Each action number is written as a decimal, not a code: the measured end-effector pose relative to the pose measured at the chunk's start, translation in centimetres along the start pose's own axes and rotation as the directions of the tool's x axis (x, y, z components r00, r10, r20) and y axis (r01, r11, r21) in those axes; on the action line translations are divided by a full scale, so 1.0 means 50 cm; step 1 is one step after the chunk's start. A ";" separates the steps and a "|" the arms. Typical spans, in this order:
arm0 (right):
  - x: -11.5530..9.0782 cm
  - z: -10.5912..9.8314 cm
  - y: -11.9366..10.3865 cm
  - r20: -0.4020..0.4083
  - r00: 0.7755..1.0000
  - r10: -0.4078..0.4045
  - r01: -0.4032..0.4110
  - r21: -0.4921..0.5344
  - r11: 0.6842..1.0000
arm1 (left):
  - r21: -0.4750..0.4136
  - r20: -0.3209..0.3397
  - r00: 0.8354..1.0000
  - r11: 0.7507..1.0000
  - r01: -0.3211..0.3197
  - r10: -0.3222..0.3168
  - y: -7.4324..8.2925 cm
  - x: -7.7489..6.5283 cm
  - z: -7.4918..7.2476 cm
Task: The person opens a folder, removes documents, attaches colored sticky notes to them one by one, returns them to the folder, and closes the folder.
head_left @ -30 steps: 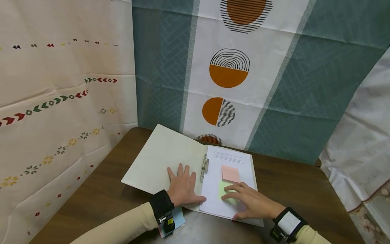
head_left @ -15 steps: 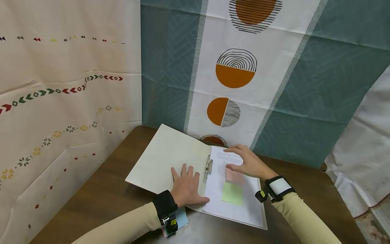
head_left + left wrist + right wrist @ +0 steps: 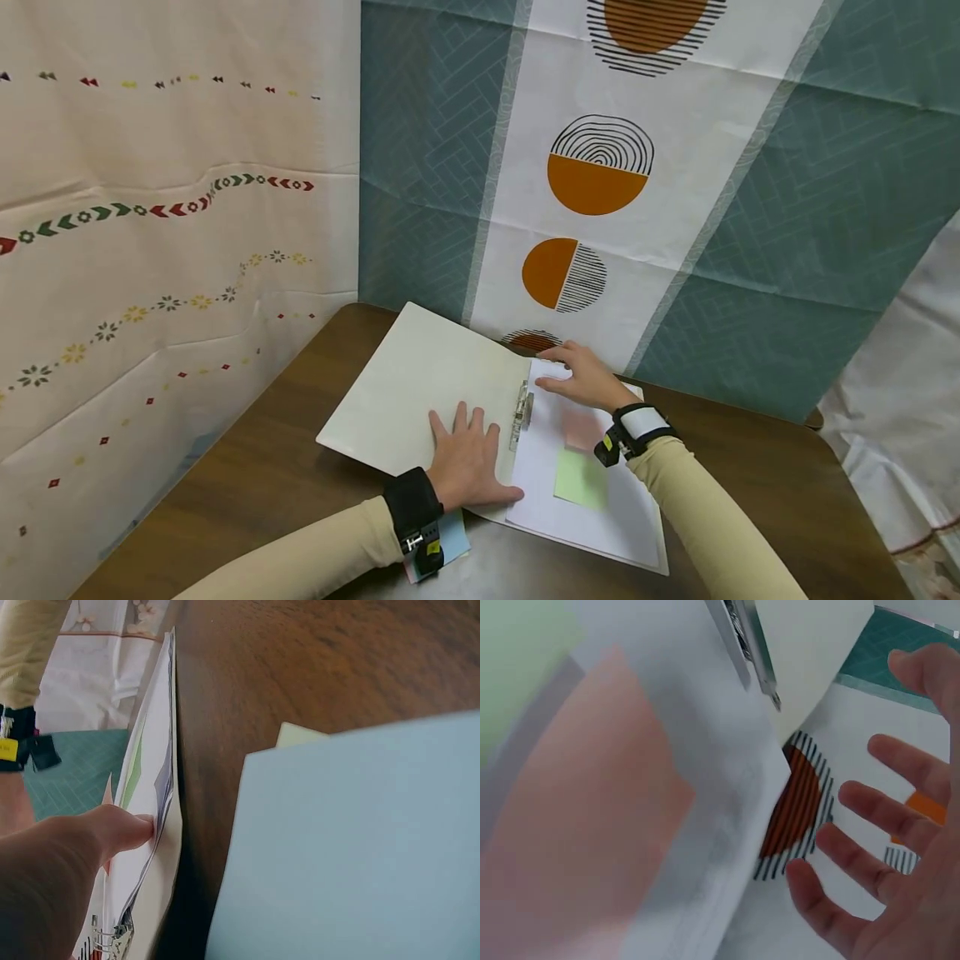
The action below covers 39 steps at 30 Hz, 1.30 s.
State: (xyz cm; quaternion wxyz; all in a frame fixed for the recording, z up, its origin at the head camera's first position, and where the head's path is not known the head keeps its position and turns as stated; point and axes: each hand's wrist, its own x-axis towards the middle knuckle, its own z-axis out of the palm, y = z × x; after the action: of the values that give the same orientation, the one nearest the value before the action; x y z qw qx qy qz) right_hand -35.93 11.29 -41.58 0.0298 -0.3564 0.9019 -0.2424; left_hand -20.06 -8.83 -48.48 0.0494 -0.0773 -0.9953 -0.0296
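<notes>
A cream ring binder (image 3: 427,375) lies spread on the table, with a metal ring clip (image 3: 521,417) near its spine. On its white sheets (image 3: 525,492) are a pink sticky note (image 3: 581,427) and a green sticky note (image 3: 580,479). My left hand (image 3: 467,462) rests flat on the cover, fingers spread; its thumb (image 3: 124,827) reaches onto the lower edge of the sheets. Over the top of the sheets is my right hand (image 3: 585,379). In the right wrist view its fingers (image 3: 889,810) are spread and slightly bent, with nothing between them.
Blue paper (image 3: 453,537), with other coloured slips under it, lies beneath my left wrist on the brown wooden table (image 3: 757,467). A patterned cloth (image 3: 420,167) hangs right behind the binder, and pale cloths (image 3: 150,292) hang at the sides.
My right hand has moved up from the green note, past the pink one, to the top of the sheets. My left hand stays on the cover. The whole view has shifted slightly.
</notes>
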 end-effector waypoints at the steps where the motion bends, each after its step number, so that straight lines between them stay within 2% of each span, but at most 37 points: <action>1: 0.005 0.009 0.002 0.012 1.000 0.012 -0.012 0.007 1.000 | 0.002 -0.003 1.000 1.000 0.001 -0.001 0.000 0.000 0.001; 6: 0.021 0.049 0.010 0.077 0.993 0.085 -0.088 0.032 0.996 | 0.001 -0.001 1.000 1.000 -0.002 0.002 0.001 0.000 0.004; 9: 0.027 0.066 0.014 0.102 0.990 0.101 -0.103 0.009 0.995 | -0.006 -0.003 1.000 1.000 -0.005 0.005 0.000 -0.001 0.002; 15: 0.031 0.081 0.018 0.124 0.989 0.077 -0.067 -0.089 0.994 | -0.007 -0.005 1.000 1.000 -0.014 0.014 0.002 -0.002 -0.002; 21: 0.035 0.085 0.016 0.112 0.991 0.071 -0.058 -0.117 0.991 | 0.017 -0.003 1.000 1.000 0.000 0.000 0.002 0.001 0.000; 27: 0.035 0.090 0.011 0.069 0.988 0.140 -0.131 -0.119 0.984 | 0.034 -0.013 1.000 0.999 0.003 -0.003 0.004 0.001 0.006; 32: 0.036 0.091 -0.006 -0.033 0.976 0.215 -0.217 -0.115 0.969 | 0.043 -0.015 1.000 0.999 0.007 -0.006 0.007 0.000 0.005; 35: 0.035 0.091 -0.024 -0.097 0.969 0.228 -0.237 -0.091 0.967 | 0.049 -0.002 1.000 0.999 0.013 -0.013 0.008 0.000 0.002; 39: 0.040 0.091 -0.040 -0.140 0.966 0.217 -0.228 -0.063 0.972 | 0.054 0.009 1.000 0.998 0.019 -0.020 0.009 0.001 -0.002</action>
State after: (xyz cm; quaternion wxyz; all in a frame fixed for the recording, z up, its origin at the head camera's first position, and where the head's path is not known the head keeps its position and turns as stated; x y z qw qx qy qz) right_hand -35.13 6.82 -44.42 -0.0171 -0.2370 0.9450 -0.2248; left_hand -20.02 -8.37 -48.37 0.0465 -0.0663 -0.9967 -0.0030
